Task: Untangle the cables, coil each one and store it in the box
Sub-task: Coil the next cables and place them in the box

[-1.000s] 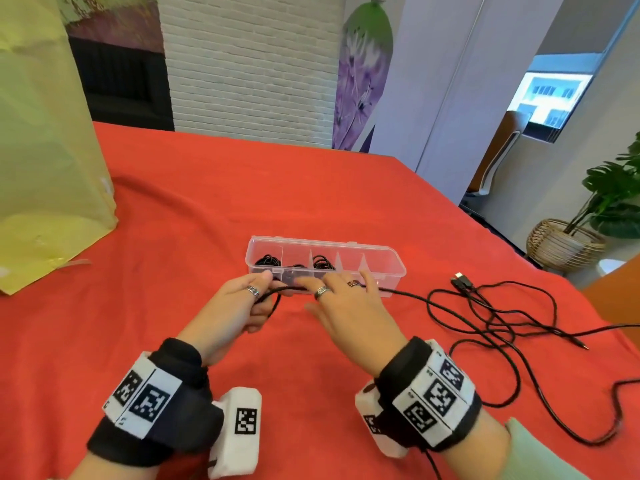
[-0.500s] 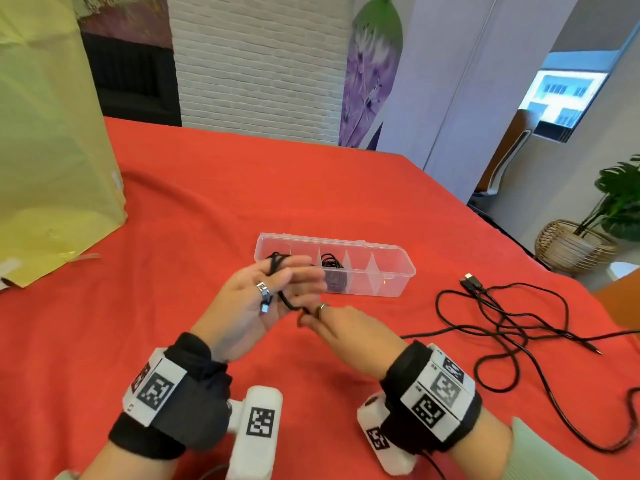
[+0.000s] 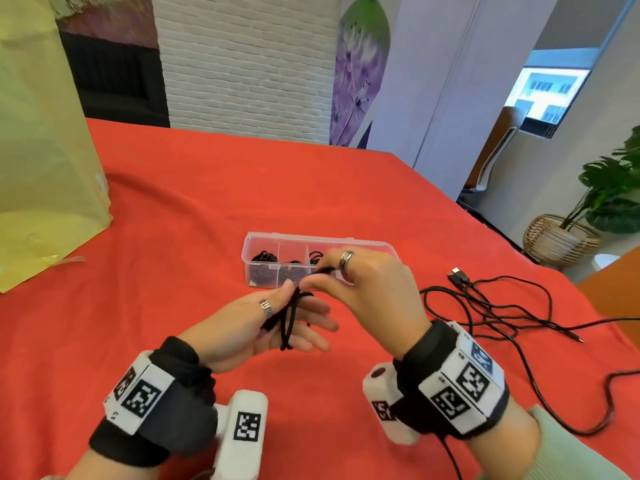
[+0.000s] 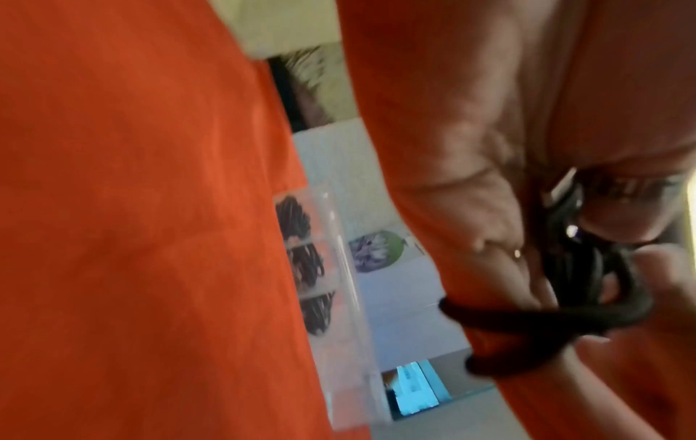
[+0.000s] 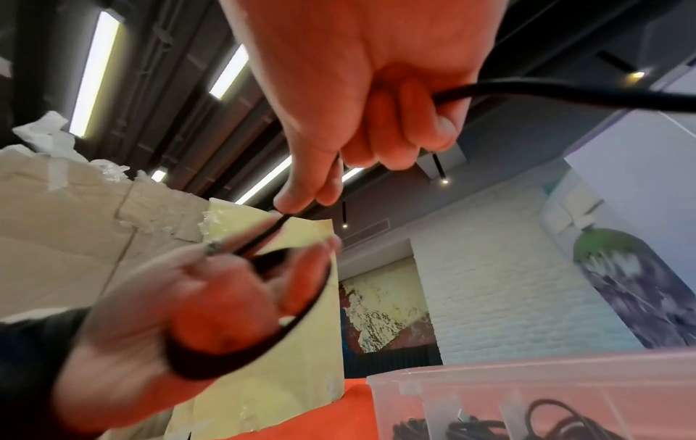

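A black cable [image 3: 288, 325] is looped in a few turns around the outstretched fingers of my left hand [image 3: 308, 313], whose thumb pins it against the index finger. My right hand [image 3: 317, 278] pinches the same cable just above those fingers, and the cable runs on through its curled fingers [image 5: 399, 125]. The loop [image 5: 241, 354] circles the left hand [image 5: 211, 300] in the right wrist view. Behind the hands lies the clear compartment box [image 3: 388, 249], open, with coiled black cables [image 3: 265, 259] in its left compartments. Loose tangled cables [image 3: 502, 306] lie to the right.
A red cloth [image 3: 173, 237] covers the table. A tall yellow-green bag [image 3: 41, 168] stands at the far left. The table's right edge runs past the loose cables, with a potted plant in a wicker basket [image 3: 561, 237] on the floor beyond.
Both hands have lifted away from the box toward me. The left hand turned palm up with fingers spread, and the right hand has wound more cable around them.
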